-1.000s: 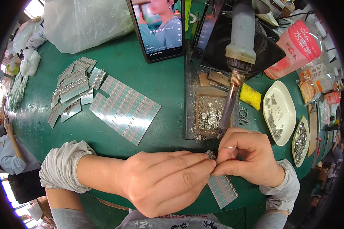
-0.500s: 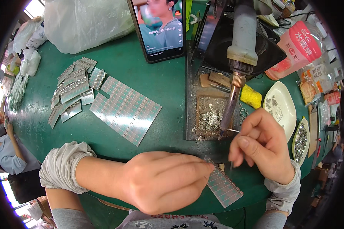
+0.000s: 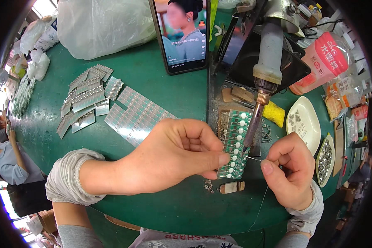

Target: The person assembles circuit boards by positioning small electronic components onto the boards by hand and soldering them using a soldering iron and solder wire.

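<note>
My left hand [image 3: 175, 159] pinches the edge of a green circuit board strip [image 3: 231, 140] between thumb and fingers. A column of round white pads runs down the strip. The tip of a soldering iron [image 3: 258, 111], fixed in a stand, points down at the strip's right edge; I cannot tell whether it touches. In a pinch, my right hand [image 3: 291, 173] grips a thin solder wire [image 3: 253, 158], whose end reaches toward the iron's tip. The wire's tail hangs down past the hand. Beneath the strip lies a debris-covered tray [image 3: 255, 144], partly hidden.
Flat board panels [image 3: 138, 113] and a pile of board pieces [image 3: 84, 93] lie left. A phone [image 3: 182, 37] stands behind. On the right are a yellow sponge [image 3: 274, 114], a cream dish [image 3: 314, 124] and a dish of small metal parts [image 3: 325, 159]. A small block [image 3: 232, 187] lies in front.
My left hand has lifted and turned the board strip from the table's front edge to beneath the iron's tip. My right hand has moved slightly right and down, still with the wire.
</note>
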Motion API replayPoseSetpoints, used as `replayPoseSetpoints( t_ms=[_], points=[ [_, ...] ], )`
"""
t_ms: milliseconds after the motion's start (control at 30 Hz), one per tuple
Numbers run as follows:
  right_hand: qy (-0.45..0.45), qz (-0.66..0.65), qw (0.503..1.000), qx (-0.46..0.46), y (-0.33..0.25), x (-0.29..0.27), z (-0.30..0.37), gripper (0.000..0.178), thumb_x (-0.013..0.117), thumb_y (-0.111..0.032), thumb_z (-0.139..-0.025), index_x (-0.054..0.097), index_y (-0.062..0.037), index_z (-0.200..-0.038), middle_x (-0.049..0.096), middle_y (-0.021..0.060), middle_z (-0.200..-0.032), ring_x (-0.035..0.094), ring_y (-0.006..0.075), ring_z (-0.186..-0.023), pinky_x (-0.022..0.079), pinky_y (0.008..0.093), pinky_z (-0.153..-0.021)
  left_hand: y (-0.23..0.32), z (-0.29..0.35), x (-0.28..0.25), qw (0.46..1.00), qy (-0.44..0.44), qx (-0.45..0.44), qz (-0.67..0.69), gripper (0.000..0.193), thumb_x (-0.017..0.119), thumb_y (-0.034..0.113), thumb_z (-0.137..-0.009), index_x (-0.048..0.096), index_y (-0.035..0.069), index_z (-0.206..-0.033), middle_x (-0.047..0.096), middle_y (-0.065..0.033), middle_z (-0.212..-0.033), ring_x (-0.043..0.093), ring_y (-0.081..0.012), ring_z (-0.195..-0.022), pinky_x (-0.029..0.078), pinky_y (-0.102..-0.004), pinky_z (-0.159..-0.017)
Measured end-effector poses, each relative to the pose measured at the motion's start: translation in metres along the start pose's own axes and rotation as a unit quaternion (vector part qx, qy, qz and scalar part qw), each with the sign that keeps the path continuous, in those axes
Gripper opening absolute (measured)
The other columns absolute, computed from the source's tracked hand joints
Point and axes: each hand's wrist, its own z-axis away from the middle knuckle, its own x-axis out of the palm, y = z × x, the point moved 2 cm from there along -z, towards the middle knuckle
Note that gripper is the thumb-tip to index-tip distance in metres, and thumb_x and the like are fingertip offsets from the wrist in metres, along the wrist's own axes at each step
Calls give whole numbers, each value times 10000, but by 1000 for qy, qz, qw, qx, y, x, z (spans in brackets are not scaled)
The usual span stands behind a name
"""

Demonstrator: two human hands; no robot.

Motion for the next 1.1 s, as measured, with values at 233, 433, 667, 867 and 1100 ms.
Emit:
replayPoseSetpoints(
  t_ms=[233,433,667,867,1100],
  points=[
    [25,3,1000,11,3,3,1,143,633,22,-813,497,4,-855,464,-39,-541,375,-5,-446,246,180,-418,5,0,1,999,-6,20,36,67,638,-19,-850,576,-23,-873,640,-88,-865,659,-142,-777,581,-252,-714],
    [36,0,999,2,4,5,1,148,636,14,-820,495,6,-865,469,-35,-543,385,-2,-447,253,178,-420,6,1,0,999,-15,30,42,68,637,-24,-848,574,-29,-876,641,-105,-882,660,-147,-783,582,-254,-715],
    [30,-13,999,4,6,6,3,149,633,13,-829,492,10,-879,486,-23,-566,401,-1,-465,260,175,-427,8,1,1,999,-16,26,31,72,644,-24,-844,580,-29,-877,652,-110,-860,661,-144,-775,575,-243,-702],
    [26,-17,1000,6,9,7,2,150,634,7,-833,491,10,-880,490,-22,-573,403,0,-468,261,174,-429,7,1,-1,999,-13,27,38,65,642,-25,-846,583,-29,-873,656,-110,-857,661,-140,-771,573,-241,-696],
    [32,-9,999,13,8,6,2,144,626,3,-838,491,16,-883,494,-21,-573,403,-2,-469,261,173,-432,7,1,1,999,-17,12,31,67,644,-23,-846,583,-25,-874,653,-104,-853,654,-133,-759,572,-245,-691]
  ],
)
